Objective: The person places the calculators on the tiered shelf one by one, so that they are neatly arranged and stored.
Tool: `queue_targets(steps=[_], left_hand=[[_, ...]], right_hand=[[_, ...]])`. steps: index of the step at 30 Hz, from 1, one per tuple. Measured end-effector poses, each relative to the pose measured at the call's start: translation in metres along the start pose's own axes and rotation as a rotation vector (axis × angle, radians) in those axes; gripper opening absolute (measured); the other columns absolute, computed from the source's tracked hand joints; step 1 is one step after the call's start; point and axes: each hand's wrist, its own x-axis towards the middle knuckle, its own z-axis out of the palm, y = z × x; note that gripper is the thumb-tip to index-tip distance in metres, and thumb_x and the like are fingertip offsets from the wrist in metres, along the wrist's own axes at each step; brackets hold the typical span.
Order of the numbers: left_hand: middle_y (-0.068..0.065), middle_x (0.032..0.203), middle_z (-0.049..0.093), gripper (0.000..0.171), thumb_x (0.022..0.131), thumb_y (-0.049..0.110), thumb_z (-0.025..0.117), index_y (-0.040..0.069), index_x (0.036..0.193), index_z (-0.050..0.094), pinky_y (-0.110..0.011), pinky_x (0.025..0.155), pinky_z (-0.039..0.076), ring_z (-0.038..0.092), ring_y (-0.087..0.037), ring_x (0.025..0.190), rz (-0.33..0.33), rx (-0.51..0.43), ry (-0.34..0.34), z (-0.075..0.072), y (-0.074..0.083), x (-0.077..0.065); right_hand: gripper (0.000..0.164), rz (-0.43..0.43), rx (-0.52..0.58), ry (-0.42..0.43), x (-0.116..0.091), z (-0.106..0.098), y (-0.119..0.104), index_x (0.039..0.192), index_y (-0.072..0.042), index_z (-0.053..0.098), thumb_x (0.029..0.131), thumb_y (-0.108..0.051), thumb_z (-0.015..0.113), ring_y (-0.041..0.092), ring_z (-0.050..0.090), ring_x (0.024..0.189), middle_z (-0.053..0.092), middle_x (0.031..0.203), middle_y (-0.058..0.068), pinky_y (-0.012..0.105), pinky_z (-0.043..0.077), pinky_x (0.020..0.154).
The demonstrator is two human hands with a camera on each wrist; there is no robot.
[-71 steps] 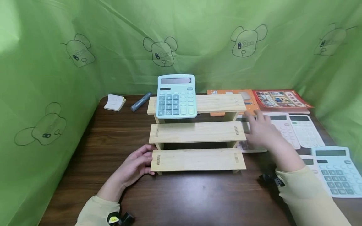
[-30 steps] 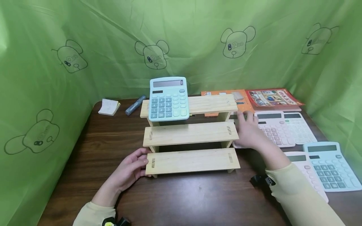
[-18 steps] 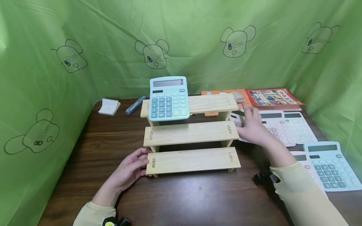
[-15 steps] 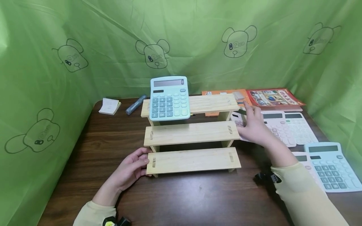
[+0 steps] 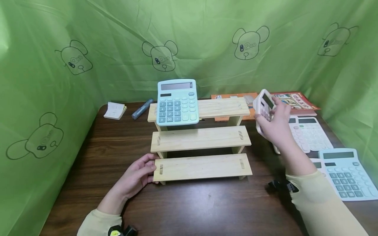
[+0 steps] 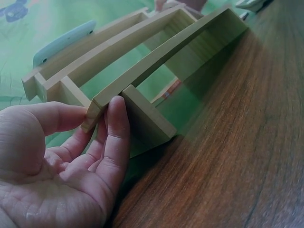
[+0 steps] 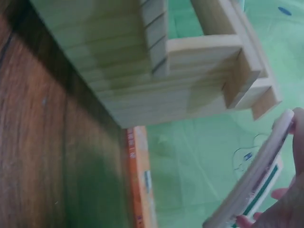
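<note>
While the left hand (image 5: 138, 174) pinches the near left end of the wooden shelf (image 5: 203, 139), the right hand (image 5: 277, 124) grips a pale pink calculator (image 5: 262, 109) raised off the table (image 5: 206, 206). Taking twelve o'clock as the green curtain (image 5: 206, 49) behind the shelf, that calculator sits between two and three, just beside the top board's right end, with a slim gap showing in the head view. It is tipped steeply, keypad turned toward three.

On the left part of the top board rests a light blue calculator (image 5: 178, 103), its lower edge jutting past the board's front edge. Brown tabletop spreads from the lowest board toward six, and another broad stretch lies toward nine. Toward three, a narrower strip separates the shelf from a white calculator (image 5: 316, 134) and, at four, a larger blue calculator (image 5: 349, 173). An orange booklet (image 5: 221, 97) lies against one o'clock, a red booklet (image 5: 298, 101) at two, a notepad (image 5: 115, 110) at ten.

The hands are well apart. The left forearm comes in from seven, thumb and fingers on opposite faces of the lowest board's corner; the right reaches from four, thumb toward nine, fingers toward twelve.
</note>
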Motion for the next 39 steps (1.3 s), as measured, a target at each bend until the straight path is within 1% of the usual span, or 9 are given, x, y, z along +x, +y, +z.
queue_targets(steps=[4, 8, 12, 16, 22, 27, 31, 34, 39], left_hand=[[-0.019, 0.114, 0.058, 0.030, 0.102, 0.003, 0.043, -0.003, 0.130, 0.035, -0.039, 0.072, 0.057, 0.065, -0.029, 0.091, 0.001, -0.002, 0.003, -0.001, 0.001, 0.000], [-0.019, 0.114, 0.058, 0.031, 0.101, 0.003, 0.044, -0.003, 0.130, 0.036, -0.039, 0.072, 0.057, 0.065, -0.029, 0.091, 0.001, -0.001, 0.013, 0.000, 0.002, -0.001], [-0.019, 0.113, 0.057, 0.032, 0.101, 0.003, 0.044, -0.004, 0.131, 0.034, -0.039, 0.072, 0.057, 0.065, -0.029, 0.090, 0.005, -0.003, 0.014, 0.000, 0.002, -0.001], [-0.019, 0.113, 0.057, 0.033, 0.101, 0.003, 0.045, -0.004, 0.131, 0.034, -0.039, 0.071, 0.057, 0.064, -0.029, 0.089, 0.002, -0.008, 0.013, 0.001, -0.001, -0.003], [-0.020, 0.113, 0.056, 0.032, 0.101, 0.002, 0.044, -0.004, 0.131, 0.035, -0.039, 0.070, 0.057, 0.064, -0.029, 0.089, -0.007, -0.018, 0.011, 0.005, -0.005, -0.005], [-0.021, 0.113, 0.055, 0.034, 0.101, 0.006, 0.046, -0.005, 0.131, 0.034, -0.038, 0.070, 0.056, 0.062, -0.029, 0.089, -0.028, 0.013, 0.033, 0.007, -0.005, -0.004], [-0.022, 0.113, 0.055, 0.035, 0.101, 0.005, 0.047, -0.005, 0.131, 0.034, -0.039, 0.070, 0.056, 0.062, -0.029, 0.089, -0.026, 0.025, 0.027, 0.007, -0.002, -0.002], [-0.022, 0.113, 0.055, 0.034, 0.101, 0.004, 0.045, -0.006, 0.131, 0.033, -0.039, 0.070, 0.056, 0.063, -0.029, 0.088, -0.006, 0.023, 0.009, 0.005, -0.001, -0.002], [-0.021, 0.113, 0.056, 0.034, 0.101, 0.004, 0.044, -0.005, 0.131, 0.033, -0.039, 0.069, 0.057, 0.063, -0.028, 0.089, 0.002, 0.021, 0.015, 0.003, 0.001, -0.003]], right_hand=[[0.076, -0.083, 0.030, 0.102, -0.006, -0.005, -0.016, 0.149, -0.021, 0.029, 0.084, -0.023, 0.069, 0.025, 0.034, 0.117, 0.027, 0.135, 0.012, 0.038, 0.036, 0.090], [0.072, -0.273, -0.027, 0.165, -0.014, -0.008, -0.033, 0.140, -0.014, 0.043, 0.074, -0.018, 0.073, 0.026, 0.031, 0.115, 0.039, 0.128, 0.014, 0.042, 0.027, 0.091], [0.071, -0.451, -0.071, 0.179, -0.022, -0.007, -0.048, 0.133, -0.007, 0.050, 0.067, -0.019, 0.075, 0.032, 0.029, 0.120, 0.042, 0.130, 0.017, 0.047, 0.025, 0.096], [0.070, -0.538, -0.128, 0.176, -0.030, 0.000, -0.059, 0.129, -0.007, 0.054, 0.065, -0.023, 0.076, 0.037, 0.028, 0.122, 0.042, 0.133, 0.019, 0.050, 0.027, 0.093], [0.065, -0.560, -0.226, 0.173, -0.031, 0.014, -0.076, 0.125, -0.009, 0.058, 0.066, -0.029, 0.074, 0.042, 0.031, 0.119, 0.044, 0.132, 0.019, 0.059, 0.025, 0.095], [0.062, -0.522, -0.293, 0.135, -0.028, 0.020, -0.087, 0.123, -0.012, 0.059, 0.065, -0.031, 0.072, 0.042, 0.031, 0.120, 0.044, 0.133, 0.015, 0.062, 0.025, 0.094], [0.062, -0.485, -0.322, 0.091, -0.029, 0.024, -0.091, 0.123, -0.013, 0.060, 0.066, -0.033, 0.074, 0.040, 0.031, 0.124, 0.044, 0.134, 0.013, 0.064, 0.024, 0.093], [0.058, -0.507, -0.335, 0.081, -0.030, 0.027, -0.095, 0.121, -0.011, 0.061, 0.070, -0.037, 0.074, 0.040, 0.033, 0.123, 0.045, 0.133, 0.013, 0.064, 0.025, 0.091], [0.052, -0.577, -0.320, 0.083, -0.029, 0.032, -0.102, 0.114, -0.009, 0.063, 0.079, -0.045, 0.072, 0.037, 0.040, 0.121, 0.051, 0.130, 0.012, 0.061, 0.031, 0.091]])
